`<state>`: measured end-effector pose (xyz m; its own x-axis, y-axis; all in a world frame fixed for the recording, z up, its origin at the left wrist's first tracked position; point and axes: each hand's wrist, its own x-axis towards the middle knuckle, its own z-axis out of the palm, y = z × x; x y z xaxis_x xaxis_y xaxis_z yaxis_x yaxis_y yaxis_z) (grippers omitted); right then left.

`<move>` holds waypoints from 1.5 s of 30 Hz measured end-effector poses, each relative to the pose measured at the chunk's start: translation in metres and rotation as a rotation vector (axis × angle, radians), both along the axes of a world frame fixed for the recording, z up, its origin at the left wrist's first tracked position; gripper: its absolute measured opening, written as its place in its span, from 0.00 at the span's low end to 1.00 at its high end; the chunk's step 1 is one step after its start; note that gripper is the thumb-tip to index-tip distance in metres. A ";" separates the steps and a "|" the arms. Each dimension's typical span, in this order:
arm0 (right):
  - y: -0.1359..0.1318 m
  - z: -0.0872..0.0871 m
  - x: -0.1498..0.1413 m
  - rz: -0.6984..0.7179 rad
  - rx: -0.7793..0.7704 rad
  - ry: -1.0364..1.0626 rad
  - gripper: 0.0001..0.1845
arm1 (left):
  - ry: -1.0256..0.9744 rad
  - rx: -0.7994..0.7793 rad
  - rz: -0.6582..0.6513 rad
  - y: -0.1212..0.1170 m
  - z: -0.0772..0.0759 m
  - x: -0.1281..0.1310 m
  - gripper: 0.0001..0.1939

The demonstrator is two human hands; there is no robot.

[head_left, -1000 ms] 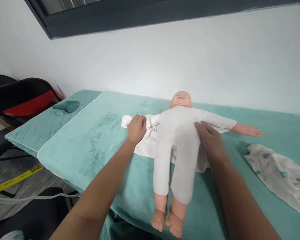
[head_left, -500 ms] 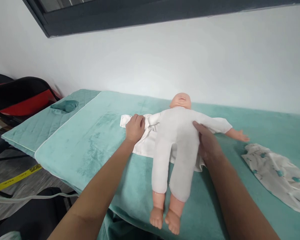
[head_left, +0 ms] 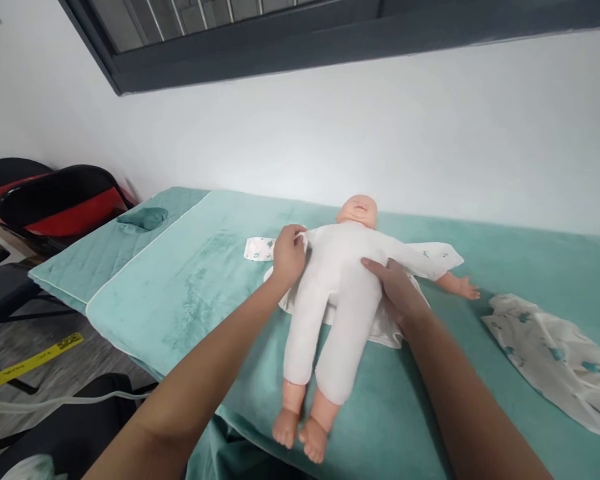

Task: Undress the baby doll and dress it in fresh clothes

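Note:
A baby doll [head_left: 330,280] with a white cloth body lies face up, its bare feet pointing towards me. Under its back is a white printed baby shirt [head_left: 390,333]. One sleeve covers the doll's arm on the right, with the doll's hand sticking out. The other sleeve [head_left: 258,249] lies out to the left. My left hand [head_left: 290,255] is closed on the shirt beside the doll's left-side shoulder; its fingertips are partly hidden. My right hand [head_left: 399,290] grips the doll's side at the hip, thumb on the front and fingers out of sight underneath.
A green padded massage table [head_left: 190,280] carries everything, with a face hole [head_left: 143,219] at its left end. Crumpled printed cloth [head_left: 555,360] lies on the right. A white wall [head_left: 430,133] stands behind. Folding chairs [head_left: 70,207] and a yellow strap [head_left: 30,363] are on the left.
My left hand has moved in against the doll's shoulder. The doll's body is turned slightly, its feet swung left, and my right thumb sits further over its front. The view has shifted a little.

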<state>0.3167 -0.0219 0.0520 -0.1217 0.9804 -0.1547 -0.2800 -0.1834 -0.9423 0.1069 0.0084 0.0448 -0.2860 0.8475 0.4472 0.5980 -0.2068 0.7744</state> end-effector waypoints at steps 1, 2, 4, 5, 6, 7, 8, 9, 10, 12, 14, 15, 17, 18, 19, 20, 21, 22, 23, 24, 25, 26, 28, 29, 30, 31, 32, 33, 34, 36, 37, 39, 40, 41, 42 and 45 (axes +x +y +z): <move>-0.001 -0.001 -0.002 -0.006 -0.003 -0.011 0.19 | -0.046 0.000 -0.021 0.004 0.009 0.008 0.11; -0.002 -0.002 -0.003 -0.009 -0.007 -0.018 0.18 | -0.079 -0.005 -0.056 0.008 0.018 0.017 0.12; -0.002 -0.006 -0.005 -0.009 -0.021 -0.011 0.17 | -0.094 -0.025 -0.134 0.012 0.035 0.032 0.12; -0.002 -0.007 -0.006 -0.003 -0.026 0.004 0.16 | -0.070 -0.038 -0.181 0.012 0.043 0.039 0.12; -0.001 -0.009 -0.006 0.010 -0.027 0.027 0.16 | -0.026 -0.051 -0.225 0.010 0.049 0.045 0.13; 0.000 -0.010 -0.006 0.029 -0.026 0.050 0.15 | 0.037 -0.069 -0.264 0.005 0.055 0.050 0.13; 0.001 -0.011 -0.006 0.049 -0.020 0.071 0.15 | 0.105 -0.088 -0.295 -0.001 0.060 0.054 0.14; 0.003 -0.012 -0.006 0.068 -0.013 0.085 0.15 | 0.173 -0.111 -0.320 -0.009 0.063 0.056 0.15; 0.004 -0.012 -0.005 0.086 -0.004 0.092 0.16 | 0.234 -0.135 -0.338 -0.018 0.067 0.058 0.16; 0.005 -0.013 -0.005 0.108 0.004 0.079 0.18 | 0.296 -0.174 -0.365 -0.040 0.071 0.057 0.16; 0.006 -0.013 -0.005 0.107 -0.001 0.057 0.19 | 0.259 -0.184 -0.393 -0.062 0.072 0.051 0.14; 0.006 -0.013 -0.005 0.103 -0.008 0.045 0.19 | 0.210 -0.172 -0.407 -0.073 0.071 0.047 0.12; 0.004 -0.012 -0.006 0.087 -0.016 0.032 0.18 | 0.121 -0.108 -0.418 -0.093 0.062 0.034 0.11; 0.003 -0.010 -0.007 0.079 -0.017 0.029 0.18 | 0.105 -0.060 -0.382 -0.101 0.055 0.026 0.12; 0.002 -0.009 -0.007 0.071 -0.018 0.024 0.17 | 0.120 -0.027 -0.337 -0.109 0.047 0.018 0.13; 0.001 -0.007 -0.007 0.064 -0.018 0.019 0.17 | 0.134 -0.029 -0.286 -0.116 0.038 0.010 0.15; 0.000 -0.006 -0.008 0.060 -0.020 0.013 0.16 | 0.132 -0.062 -0.250 -0.122 0.029 0.002 0.17; -0.001 -0.005 -0.008 0.057 -0.026 0.005 0.16 | 0.121 -0.122 -0.238 -0.127 0.020 -0.004 0.19; -0.001 -0.005 -0.008 0.056 -0.033 -0.007 0.15 | 0.104 -0.181 -0.240 -0.131 0.011 -0.010 0.20; 0.000 -0.006 -0.007 0.054 -0.038 -0.017 0.15 | 0.093 -0.225 -0.247 -0.134 0.004 -0.013 0.19; 0.000 -0.007 -0.007 0.055 -0.041 -0.024 0.15 | 0.092 -0.250 -0.255 -0.135 -0.002 -0.016 0.18; 0.001 -0.009 -0.006 0.057 -0.041 -0.028 0.16 | 0.102 -0.247 -0.255 -0.136 -0.006 -0.017 0.17; 0.003 -0.012 -0.006 0.060 -0.035 -0.028 0.16 | 0.152 -0.185 -0.225 -0.134 -0.012 -0.018 0.14; 0.004 -0.013 -0.005 0.064 -0.033 -0.025 0.16 | 0.186 -0.144 -0.203 -0.131 -0.013 -0.018 0.13; 0.004 -0.013 -0.005 0.065 -0.033 -0.022 0.15 | 0.220 -0.106 -0.184 -0.128 -0.014 -0.018 0.12; 0.004 -0.012 -0.005 0.064 -0.035 -0.020 0.15 | 0.253 -0.070 -0.170 -0.126 -0.014 -0.017 0.11; 0.003 -0.011 -0.005 0.062 -0.040 -0.017 0.14 | 0.286 -0.038 -0.164 -0.124 -0.013 -0.016 0.11; 0.002 -0.010 -0.005 0.054 -0.049 -0.015 0.14 | 0.322 -0.008 -0.168 -0.123 -0.011 -0.014 0.10; 0.001 -0.009 -0.006 0.041 -0.058 -0.012 0.14 | 0.365 0.020 -0.179 -0.123 -0.008 -0.012 0.10; 0.000 -0.007 -0.006 0.021 -0.064 0.002 0.14 | 0.454 0.084 -0.219 -0.126 0.000 -0.004 0.10; 0.000 -0.007 -0.006 0.018 -0.060 0.013 0.14 | 0.492 0.117 -0.243 -0.129 0.004 0.001 0.10; 0.000 -0.007 -0.007 0.012 -0.049 0.031 0.15 | 0.542 0.174 -0.285 -0.135 0.014 0.013 0.10; 0.000 -0.006 -0.006 0.006 -0.050 0.033 0.15 | 0.559 0.196 -0.301 -0.137 0.018 0.019 0.11; 0.000 -0.006 -0.006 -0.010 -0.055 0.029 0.16 | 0.578 0.205 -0.317 -0.139 0.021 0.024 0.11; 0.000 -0.006 -0.006 -0.028 -0.064 0.019 0.16 | 0.596 0.200 -0.339 -0.140 0.023 0.028 0.11; 0.001 -0.006 -0.004 -0.046 -0.083 0.007 0.16 | 0.605 0.150 -0.459 -0.145 0.020 0.033 0.12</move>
